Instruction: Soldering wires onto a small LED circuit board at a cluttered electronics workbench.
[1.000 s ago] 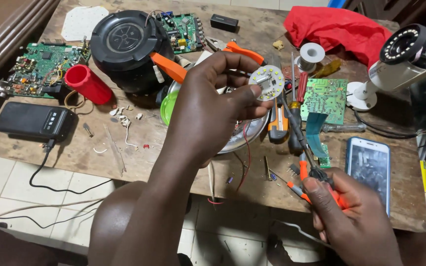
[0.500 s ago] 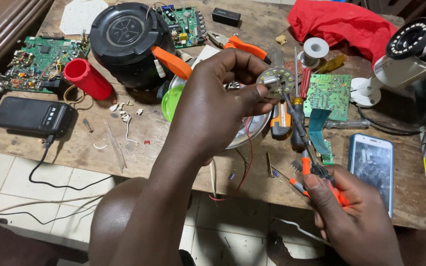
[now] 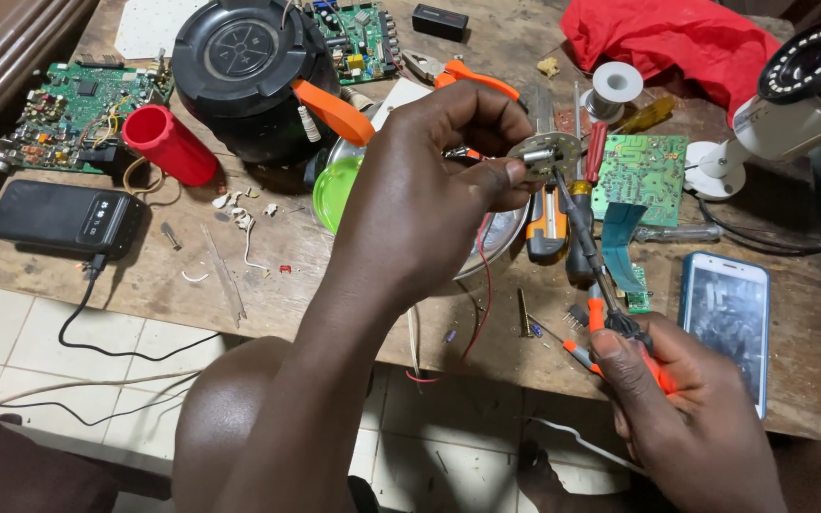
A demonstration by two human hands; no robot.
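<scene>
My left hand (image 3: 434, 185) holds a small round metal part (image 3: 545, 154) pinched between thumb and fingers above the middle of the wooden table (image 3: 268, 285). A red wire (image 3: 480, 294) hangs down from under that hand. My right hand (image 3: 686, 408) grips orange-handled long-nose pliers (image 3: 610, 313) near the table's front edge. The pliers' thin dark jaws reach up and touch the round part at its lower right side.
A black round speaker (image 3: 244, 71) with an orange strap, a red cup (image 3: 171, 144), green circuit boards (image 3: 73, 114) (image 3: 646, 176), a black power bank (image 3: 68, 218), screwdrivers (image 3: 548, 223), a phone (image 3: 726, 318), a red cloth (image 3: 677, 43), a white security camera (image 3: 795, 95) and a solder spool (image 3: 614, 85) crowd the table.
My left hand has turned the round part from face-up to nearly edge-on. The pliers have risen from beside my right hand until their jaws meet the part.
</scene>
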